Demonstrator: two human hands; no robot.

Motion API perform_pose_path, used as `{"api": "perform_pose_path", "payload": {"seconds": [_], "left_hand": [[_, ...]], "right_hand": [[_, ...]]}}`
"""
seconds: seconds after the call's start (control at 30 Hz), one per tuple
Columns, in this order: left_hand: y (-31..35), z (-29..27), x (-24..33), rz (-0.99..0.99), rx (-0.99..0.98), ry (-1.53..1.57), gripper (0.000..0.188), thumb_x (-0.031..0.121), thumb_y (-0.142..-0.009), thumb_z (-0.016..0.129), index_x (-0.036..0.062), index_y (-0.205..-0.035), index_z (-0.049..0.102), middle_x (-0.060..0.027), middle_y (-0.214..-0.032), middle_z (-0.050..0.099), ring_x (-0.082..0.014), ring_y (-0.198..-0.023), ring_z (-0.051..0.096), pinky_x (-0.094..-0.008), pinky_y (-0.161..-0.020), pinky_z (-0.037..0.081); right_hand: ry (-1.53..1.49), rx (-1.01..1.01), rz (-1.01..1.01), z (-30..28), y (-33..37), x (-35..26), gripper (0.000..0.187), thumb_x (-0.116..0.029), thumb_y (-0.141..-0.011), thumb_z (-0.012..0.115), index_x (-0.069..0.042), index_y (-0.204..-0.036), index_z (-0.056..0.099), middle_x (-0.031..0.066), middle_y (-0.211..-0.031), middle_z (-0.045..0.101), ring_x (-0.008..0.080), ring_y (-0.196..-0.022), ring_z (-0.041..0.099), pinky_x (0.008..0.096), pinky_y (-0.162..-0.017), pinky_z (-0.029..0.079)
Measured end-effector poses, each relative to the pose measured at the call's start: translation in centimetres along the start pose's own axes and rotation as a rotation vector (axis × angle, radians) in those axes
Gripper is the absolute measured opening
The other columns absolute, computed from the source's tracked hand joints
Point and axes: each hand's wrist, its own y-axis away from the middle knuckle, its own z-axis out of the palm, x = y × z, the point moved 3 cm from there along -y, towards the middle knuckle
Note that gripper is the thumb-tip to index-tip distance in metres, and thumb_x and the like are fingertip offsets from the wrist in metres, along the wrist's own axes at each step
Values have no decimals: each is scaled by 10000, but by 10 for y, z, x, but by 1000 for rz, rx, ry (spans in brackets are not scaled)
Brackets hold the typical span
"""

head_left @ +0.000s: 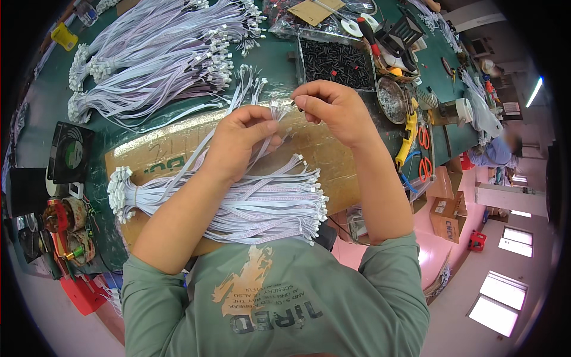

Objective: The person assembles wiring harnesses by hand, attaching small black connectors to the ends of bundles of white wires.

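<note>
My left hand (247,137) grips a white flat cable (275,109) near its connector end, thumb and fingers closed round it. Just to the right, my right hand (333,110) pinches a tiny dark piece close to that end; the fingers mostly cover it. Below both hands, a tied bundle of white flat cables (262,205) with small white connectors lies on a brown cardboard sheet (333,160). A few loose cables (241,89) stretch out beyond my left hand.
More tied cable bundles (154,89) lie at the far left. A bin (300,66) of small black tubular parts stands beyond my right hand. To the right are a round metal dish (391,101), a yellow-handled tool (410,128) and orange-handled scissors (424,169). A black fan-like device (70,153) stands left.
</note>
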Motion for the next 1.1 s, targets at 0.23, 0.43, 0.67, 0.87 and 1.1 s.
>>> {"api": "perform_pose_path", "payload": {"seconds": [0.23,0.43,0.67,0.87,1.1], "left_hand": [[0,0,-1,4,0,10,135,50,-877,671,13,-990,607,-68,-880,653,-152,-731,654,-261,-640,542],[-2,-3,-2,3,-29,17,169,44,-866,679,-1,-1018,618,-77,-888,657,-159,-755,668,-258,-674,560],[-1,0,-1,9,-16,17,127,48,-882,666,16,-986,601,-70,-858,651,-158,-733,653,-267,-650,544],[-1,-2,-3,15,-47,41,158,48,-868,682,0,-1005,622,-80,-889,660,-158,-752,664,-258,-684,547],[-2,-3,-4,29,-66,42,152,48,-870,680,-1,-1001,622,-80,-873,662,-159,-750,663,-264,-685,549]], "right_hand": [[-19,7,-16,2,0,-3,192,-151,-890,670,-1,-1007,693,-9,-754,622,52,-655,538,208,-576,422],[7,-114,39,8,1,-2,175,-109,-884,671,-18,-1033,685,-11,-806,625,57,-689,548,206,-616,443],[-74,7,-85,6,1,-9,351,-65,-875,675,-30,-1218,611,3,-900,642,56,-754,559,202,-661,453],[12,66,-185,14,5,-16,370,-47,-874,681,-37,-1236,606,12,-935,650,64,-840,591,212,-754,483],[73,25,-179,17,5,-16,364,-52,-869,691,-37,-1224,613,11,-944,650,66,-847,599,213,-760,491]]}}
